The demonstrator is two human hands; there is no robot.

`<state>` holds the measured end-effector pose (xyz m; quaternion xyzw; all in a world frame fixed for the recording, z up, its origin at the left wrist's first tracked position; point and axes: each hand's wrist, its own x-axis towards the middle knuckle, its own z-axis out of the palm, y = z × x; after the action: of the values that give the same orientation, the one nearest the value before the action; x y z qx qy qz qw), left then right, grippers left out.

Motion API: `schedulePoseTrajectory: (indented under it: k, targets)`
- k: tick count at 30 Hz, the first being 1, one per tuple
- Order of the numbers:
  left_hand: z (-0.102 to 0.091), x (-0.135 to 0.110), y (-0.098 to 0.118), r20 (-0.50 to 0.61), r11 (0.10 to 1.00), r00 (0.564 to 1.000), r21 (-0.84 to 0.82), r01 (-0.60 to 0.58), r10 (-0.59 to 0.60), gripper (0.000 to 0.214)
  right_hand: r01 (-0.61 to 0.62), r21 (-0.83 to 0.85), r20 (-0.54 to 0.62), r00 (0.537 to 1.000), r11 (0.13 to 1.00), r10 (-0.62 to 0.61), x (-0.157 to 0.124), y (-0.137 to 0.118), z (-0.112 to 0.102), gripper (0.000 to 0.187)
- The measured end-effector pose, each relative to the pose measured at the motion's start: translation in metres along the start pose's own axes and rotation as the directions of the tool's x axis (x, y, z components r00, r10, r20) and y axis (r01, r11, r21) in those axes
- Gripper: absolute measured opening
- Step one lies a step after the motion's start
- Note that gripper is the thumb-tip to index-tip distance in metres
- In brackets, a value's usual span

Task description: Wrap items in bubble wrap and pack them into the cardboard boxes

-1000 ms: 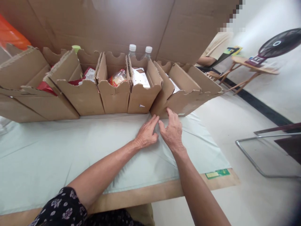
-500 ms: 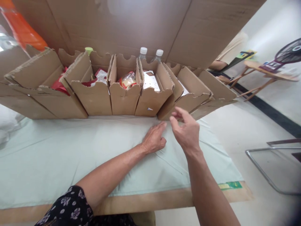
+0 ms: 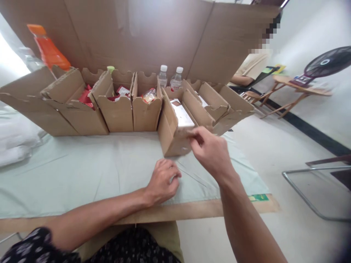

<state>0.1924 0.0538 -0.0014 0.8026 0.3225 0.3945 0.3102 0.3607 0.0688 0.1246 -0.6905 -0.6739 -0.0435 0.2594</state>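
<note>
My right hand (image 3: pixel 210 151) pinches the front rim of a narrow cardboard tray box (image 3: pixel 170 128) that sticks out of the row toward me. Inside that box lies a white packet (image 3: pixel 182 116). My left hand (image 3: pixel 162 180) rests with fingers curled on the pale green cloth (image 3: pixel 76 171), just in front of the pulled box and holding nothing. The other cardboard tray boxes (image 3: pixel 117 109) stand in a row at the back of the table, holding red and clear snack packets.
Two water bottles (image 3: pixel 170 76) stand behind the row, with a tall cardboard sheet (image 3: pixel 153 36) at the back. An orange bottle (image 3: pixel 48 47) stands far left. A seated person (image 3: pixel 252 67), a wooden stand (image 3: pixel 285 86) and a fan (image 3: pixel 327 60) are to the right. A metal frame (image 3: pixel 309 190) is on the floor.
My right hand took hold of one box's front rim and drew it out of the row toward me. My left hand slid back across the cloth and curled its fingers.
</note>
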Motion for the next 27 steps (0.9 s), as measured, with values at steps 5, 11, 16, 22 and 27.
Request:
schedulePoseTrajectory:
  k: [5, 11, 16, 22, 27]
  targets:
    - [-0.068, -0.058, 0.019, -0.212, 1.000, 0.977, 0.027, 0.002, 0.004, 0.036, 0.045, 0.157, -0.106, 0.994, 0.987, -0.028, -0.148, 0.047, -0.060, 0.023]
    - [-0.062, -0.048, 0.031, -0.052, 0.954, 0.979, -0.241, 0.179, -0.197, 0.080, -0.411, 0.545, -0.181, 0.794, 0.731, 0.581, -0.241, 0.074, -0.056, 0.078]
    - [-0.037, -0.056, 0.037, -0.077, 0.854, 0.951, -0.467, 0.232, -0.300, 0.075, -0.357, 0.457, -0.057, 0.902, 0.815, 0.427, -0.227, 0.063, -0.006, 0.054]
    - [-0.089, -0.070, -0.004, -0.364, 0.853, 0.830, -0.469, 0.228, -0.422, 0.051, -0.107, 0.497, -0.115, 0.976, 0.861, 0.187, -0.150, 0.022, 0.049, 0.024]
    - [-0.142, -0.039, -0.044, -0.489, 0.901, 0.771, -0.351, 0.254, -0.408, 0.044, -0.008, 0.647, -0.054, 0.997, 0.762, 0.056, -0.061, -0.007, 0.094, 0.027]
